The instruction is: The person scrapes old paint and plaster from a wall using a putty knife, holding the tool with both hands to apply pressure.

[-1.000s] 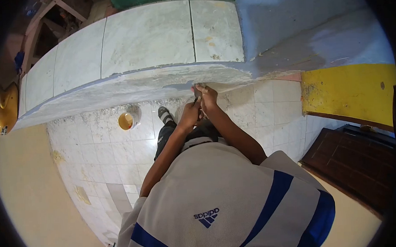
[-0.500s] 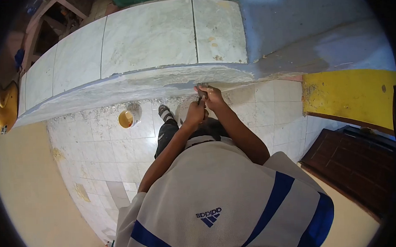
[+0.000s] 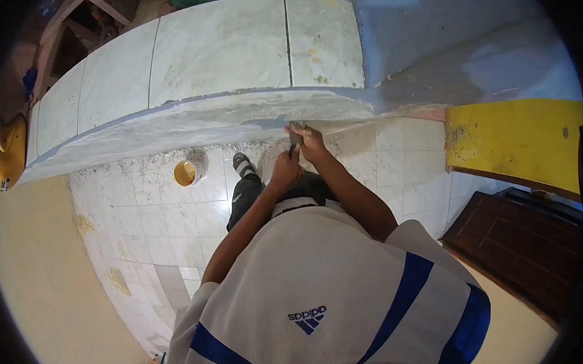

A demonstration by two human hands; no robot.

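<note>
My left hand (image 3: 285, 168) is closed around the dark handle of a scraper (image 3: 295, 137), whose flat blade points at the wall. My right hand (image 3: 311, 144) grips the blade end, with its fingers along the blade. The blade's tip meets, or nearly meets, the upright face of the half wall (image 3: 191, 126). Patchy whitish coating covers that face, and a blue-grey patch shows just left of the blade. How the blade's edge sits against the wall is too small to tell.
White tiles (image 3: 220, 45) top the half wall. A white bucket (image 3: 187, 173) stands on the tiled floor, left of my sandalled foot (image 3: 242, 163). Debris litters the wall's base. At right are a yellow panel (image 3: 511, 143) and dark brown door (image 3: 509, 250); a gold helmet (image 3: 7, 152) is far left.
The view has shifted slightly, with the wall top a little higher in it. Both hands keep their hold on the scraper at nearly the same spot on the wall.
</note>
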